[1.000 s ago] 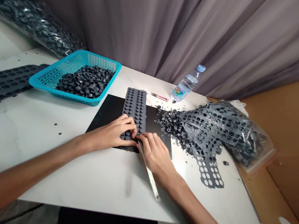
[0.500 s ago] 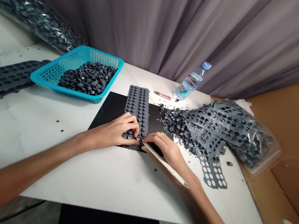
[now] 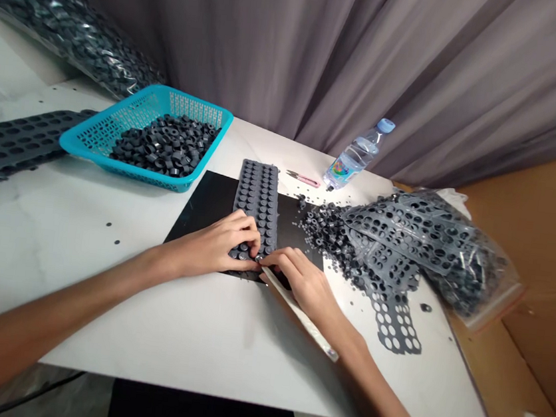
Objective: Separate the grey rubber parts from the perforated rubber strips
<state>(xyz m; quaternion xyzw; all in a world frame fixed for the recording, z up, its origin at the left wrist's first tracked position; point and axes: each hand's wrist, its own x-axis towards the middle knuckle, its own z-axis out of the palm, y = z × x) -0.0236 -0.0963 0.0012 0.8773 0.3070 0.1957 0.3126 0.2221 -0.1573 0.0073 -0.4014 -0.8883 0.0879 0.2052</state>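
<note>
A dark grey rubber sheet with rows of round knobs lies on a black mat. My left hand is curled over the sheet's near left corner, thumb and fingers pressing around its edge. My right hand is closed around a long, thin, whitish tool, whose tip meets the near right corner of the sheet beside my left fingertips. What the tip touches is too small to make out.
A blue basket of black rings stands back left, beside perforated sheets and a filled bag. Scissors-like snips, a water bottle, loose pieces, punched sheets and a plastic bag lie right.
My right hand and the tool have shifted slightly left, and the tool's rear end has swung a little lower. My left hand stays at the sheet's corner.
</note>
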